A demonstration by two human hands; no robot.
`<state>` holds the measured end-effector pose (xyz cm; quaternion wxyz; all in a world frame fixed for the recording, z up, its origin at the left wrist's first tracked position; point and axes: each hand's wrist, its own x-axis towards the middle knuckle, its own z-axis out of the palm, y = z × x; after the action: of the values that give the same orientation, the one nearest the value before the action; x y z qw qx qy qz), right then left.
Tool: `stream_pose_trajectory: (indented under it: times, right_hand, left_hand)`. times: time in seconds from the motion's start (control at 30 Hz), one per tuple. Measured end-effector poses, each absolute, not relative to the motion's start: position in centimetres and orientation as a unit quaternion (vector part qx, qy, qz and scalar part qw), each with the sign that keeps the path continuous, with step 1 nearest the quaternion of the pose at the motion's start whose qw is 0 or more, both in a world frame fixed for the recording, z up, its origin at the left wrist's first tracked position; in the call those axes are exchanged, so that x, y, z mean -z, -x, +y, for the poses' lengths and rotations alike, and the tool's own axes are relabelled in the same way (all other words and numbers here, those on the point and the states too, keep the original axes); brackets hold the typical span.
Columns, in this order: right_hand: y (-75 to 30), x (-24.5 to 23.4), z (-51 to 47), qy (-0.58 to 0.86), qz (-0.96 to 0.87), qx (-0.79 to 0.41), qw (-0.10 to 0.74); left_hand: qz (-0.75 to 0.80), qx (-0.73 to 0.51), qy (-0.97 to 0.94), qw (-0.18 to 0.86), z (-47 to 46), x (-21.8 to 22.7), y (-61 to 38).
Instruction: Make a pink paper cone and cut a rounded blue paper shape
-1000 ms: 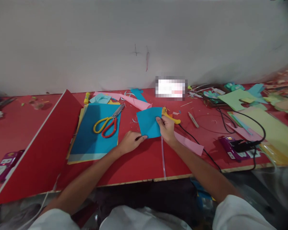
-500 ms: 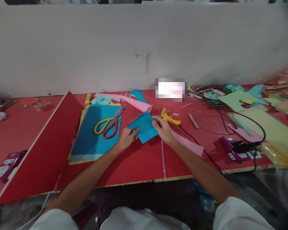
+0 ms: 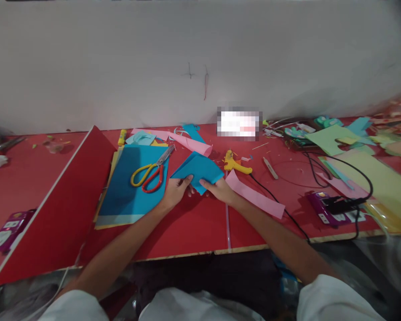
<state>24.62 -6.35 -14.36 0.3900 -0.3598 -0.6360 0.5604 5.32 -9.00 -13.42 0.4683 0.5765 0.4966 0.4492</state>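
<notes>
A small blue paper piece (image 3: 198,169) is lifted a little above the red table (image 3: 194,223), curved or folded between both hands. My left hand (image 3: 177,191) grips its near left edge with closed fingers. Under its near right edge sits my right hand (image 3: 218,189), fingers pinched on the paper. Left of the hands, yellow-and-red scissors (image 3: 150,173) lie on a stack of blue and yellow sheets (image 3: 127,196). A yellow glue gun (image 3: 235,164) rests just behind the right hand, beside a pink paper strip (image 3: 254,194).
A raised red board (image 3: 53,209) slants at the left. A rolled pink paper (image 3: 190,143) and scraps lie at the back. Black cables (image 3: 337,171), a purple power strip (image 3: 330,207), and green and yellow sheets (image 3: 370,178) fill the right. Another purple strip (image 3: 6,229) sits far left.
The blue piece has been turned and lifted, from flat on the table to bent between both hands. My right hand slid from its top edge to underneath its near edge.
</notes>
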Motion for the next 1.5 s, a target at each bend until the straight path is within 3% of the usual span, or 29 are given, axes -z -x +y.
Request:
stream_pose_trajectory:
  times: [0.2, 0.5, 0.67, 0.83, 1.17, 1.5]
  right_hand:
    - [-25.2, 14.2, -6.5, 0.406, -0.626, -0.581, 0.326]
    - [-25.5, 14.5, -6.1, 0.42, -0.642, -0.538, 0.35]
    - [-25.3, 14.3, -6.0, 0.4, -0.601, -0.576, 0.383]
    - [-25.2, 14.0, -6.0, 0.346, -0.609, -0.619, 0.355]
    - [-25.8, 14.0, -5.3, 0.363, -0.696, -0.505, 0.36]
    - [-26.2, 14.2, -4.9, 0.365, -0.704, -0.483, 0.372]
  left_hand:
    - [0.517, -0.433, -0.597, 0.435, -8.9, 13.4, -5.3]
    - [0.548, -0.475, -0.553, 0.41, -8.5, 13.6, -4.6]
    - [0.533, -0.485, -0.557, 0.413, -8.7, 13.4, -4.6]
    - [0.52, -0.463, -0.574, 0.431, -8.9, 13.0, -4.8]
    - [0.508, -0.51, -0.549, 0.425, -8.6, 13.8, -5.2]
    - [0.488, -0.548, -0.515, 0.443, -7.9, 14.9, -4.5]
